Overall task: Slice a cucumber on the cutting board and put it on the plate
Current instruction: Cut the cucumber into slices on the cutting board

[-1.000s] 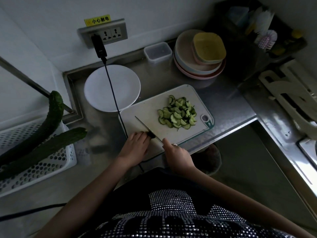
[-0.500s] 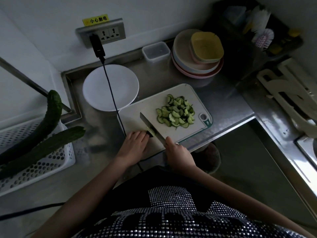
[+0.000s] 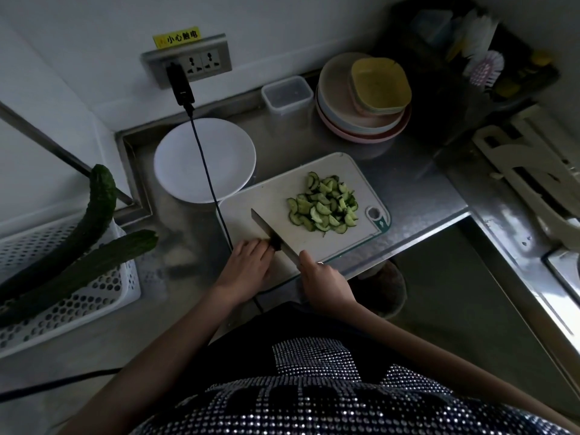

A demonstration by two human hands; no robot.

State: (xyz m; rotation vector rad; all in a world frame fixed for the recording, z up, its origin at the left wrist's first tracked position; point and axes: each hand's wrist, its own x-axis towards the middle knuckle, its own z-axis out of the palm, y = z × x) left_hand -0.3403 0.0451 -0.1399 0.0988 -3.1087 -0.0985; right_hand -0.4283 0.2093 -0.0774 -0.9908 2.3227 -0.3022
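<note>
Gripping the knife (image 3: 272, 232), the right hand (image 3: 324, 279) cuts; left hand (image 3: 249, 266) holds a cucumber stub (image 3: 276, 245)

My cucumber slices (image 3: 323, 206) are green, my plate (image 3: 188, 158) is white, and my top (image 3: 314, 387) is black with shiny dots.

Right hand (image 3: 323, 279) gripping knife (image 3: 272, 231) on cutting board (image 3: 276, 196); left hand (image 3: 248, 266) just beside, pinning cucumber stub (image 3: 276, 245); slices (image 3: 323, 206) piled beyond.

black cable (image 3: 205, 171) crosses the plate (image 3: 232, 152), blocking board-to-plate path
</note>
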